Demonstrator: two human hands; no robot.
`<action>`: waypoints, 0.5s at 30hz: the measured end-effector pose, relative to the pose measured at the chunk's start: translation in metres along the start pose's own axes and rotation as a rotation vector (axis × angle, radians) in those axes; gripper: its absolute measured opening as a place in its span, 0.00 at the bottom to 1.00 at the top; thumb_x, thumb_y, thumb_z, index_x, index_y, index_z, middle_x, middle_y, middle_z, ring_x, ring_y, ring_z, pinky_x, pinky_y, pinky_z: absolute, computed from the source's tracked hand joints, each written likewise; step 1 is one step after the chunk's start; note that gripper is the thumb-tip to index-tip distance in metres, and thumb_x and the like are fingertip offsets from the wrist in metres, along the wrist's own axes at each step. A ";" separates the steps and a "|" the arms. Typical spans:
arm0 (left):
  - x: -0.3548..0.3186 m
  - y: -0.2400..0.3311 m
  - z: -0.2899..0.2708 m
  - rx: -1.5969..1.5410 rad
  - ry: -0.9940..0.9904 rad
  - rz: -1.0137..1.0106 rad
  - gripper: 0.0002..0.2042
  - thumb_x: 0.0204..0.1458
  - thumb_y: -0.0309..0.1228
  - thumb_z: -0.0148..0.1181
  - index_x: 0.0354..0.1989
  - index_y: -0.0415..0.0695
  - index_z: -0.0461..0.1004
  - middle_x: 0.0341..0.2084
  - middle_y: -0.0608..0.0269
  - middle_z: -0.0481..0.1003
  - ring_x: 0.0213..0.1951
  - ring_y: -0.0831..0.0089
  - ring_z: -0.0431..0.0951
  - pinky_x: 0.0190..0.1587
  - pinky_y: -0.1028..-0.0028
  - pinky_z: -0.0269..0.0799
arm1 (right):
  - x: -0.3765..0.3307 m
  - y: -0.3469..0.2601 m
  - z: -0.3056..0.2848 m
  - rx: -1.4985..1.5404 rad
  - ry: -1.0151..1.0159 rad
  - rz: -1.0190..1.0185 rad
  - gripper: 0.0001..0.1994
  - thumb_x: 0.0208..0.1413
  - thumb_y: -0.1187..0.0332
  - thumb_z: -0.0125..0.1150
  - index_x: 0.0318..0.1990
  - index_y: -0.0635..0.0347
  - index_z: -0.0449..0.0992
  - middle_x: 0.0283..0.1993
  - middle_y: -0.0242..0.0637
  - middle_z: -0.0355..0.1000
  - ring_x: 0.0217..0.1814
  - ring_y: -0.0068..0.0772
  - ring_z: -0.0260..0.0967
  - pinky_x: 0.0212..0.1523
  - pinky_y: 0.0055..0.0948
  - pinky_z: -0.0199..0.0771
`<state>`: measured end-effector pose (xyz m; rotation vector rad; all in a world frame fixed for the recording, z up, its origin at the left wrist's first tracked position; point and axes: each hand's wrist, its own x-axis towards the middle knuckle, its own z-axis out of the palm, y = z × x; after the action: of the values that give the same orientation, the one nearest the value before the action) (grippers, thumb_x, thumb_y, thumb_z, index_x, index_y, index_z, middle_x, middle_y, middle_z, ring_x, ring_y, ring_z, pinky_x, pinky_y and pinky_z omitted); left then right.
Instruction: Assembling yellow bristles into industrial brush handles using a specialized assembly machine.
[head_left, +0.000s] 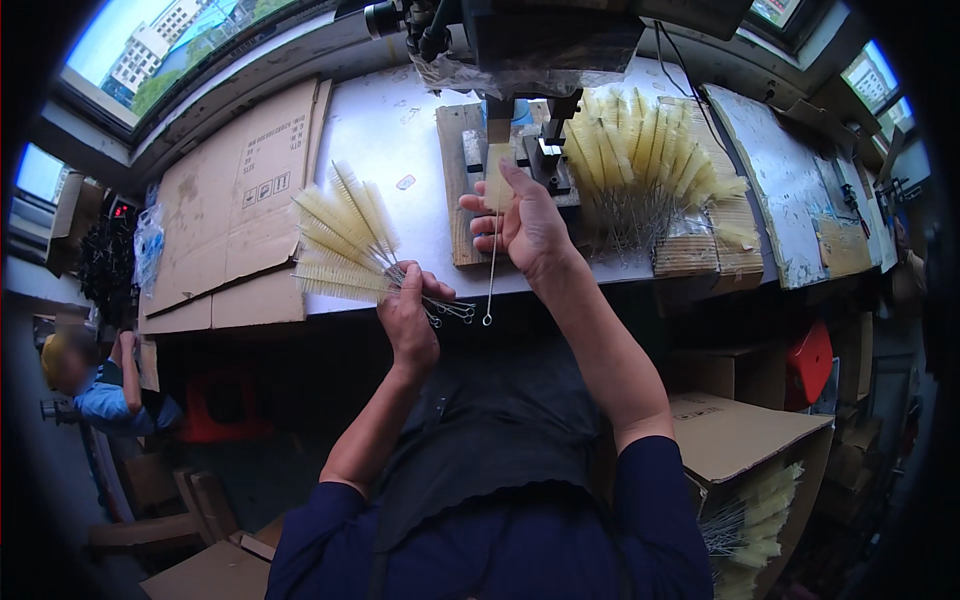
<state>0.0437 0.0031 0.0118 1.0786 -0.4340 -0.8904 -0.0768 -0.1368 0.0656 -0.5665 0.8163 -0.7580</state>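
Note:
My left hand [408, 318] is closed around the wire stems of several pale yellow bottle brushes [345, 232]. Their bristle heads fan out to the upper left, and the looped wire ends stick out to the right of the fist. My right hand [535, 225] has a single bottle brush [496, 192] between thumb and fingers, its looped wire stem hanging down past the table's front edge. The top of that brush is at the tool of a dark bench press [550, 45], above a metal fixture [548, 155] on a wooden block [456, 135].
A heap of yellow brushes [640, 150] lies right of the press. Cardboard sheets [235, 200] cover the table's left side. At lower right, an open carton [750, 435] holds more brushes. Another person [125, 395] sits at far left; red stools [808, 365] stand nearby.

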 end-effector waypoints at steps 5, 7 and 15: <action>0.003 -0.004 -0.002 0.010 0.011 0.003 0.05 0.64 0.29 0.49 0.40 0.40 0.66 0.22 0.64 0.70 0.24 0.73 0.74 0.32 0.73 0.74 | 0.005 0.017 0.001 -0.022 -0.054 0.060 0.15 0.66 0.58 0.50 0.39 0.63 0.70 0.26 0.34 0.68 0.13 0.16 0.51 0.14 0.19 0.57; 0.006 -0.007 -0.005 0.023 0.013 0.004 0.06 0.64 0.29 0.49 0.40 0.40 0.67 0.22 0.64 0.70 0.23 0.74 0.74 0.31 0.73 0.74 | 0.001 0.021 0.001 -0.021 -0.048 0.078 0.15 0.66 0.58 0.50 0.35 0.63 0.70 0.22 0.32 0.66 0.12 0.16 0.50 0.12 0.19 0.55; 0.013 -0.010 -0.013 0.094 -0.001 -0.055 0.12 0.65 0.36 0.50 0.46 0.38 0.67 0.22 0.64 0.71 0.21 0.77 0.72 0.26 0.77 0.72 | -0.019 0.013 -0.054 -0.143 0.060 -0.241 0.19 0.68 0.54 0.48 0.29 0.58 0.69 0.17 0.28 0.62 0.11 0.13 0.51 0.11 0.15 0.53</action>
<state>0.0564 -0.0021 -0.0041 1.1806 -0.4520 -0.9264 -0.1247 -0.1230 0.0339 -0.7829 0.8716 -0.9452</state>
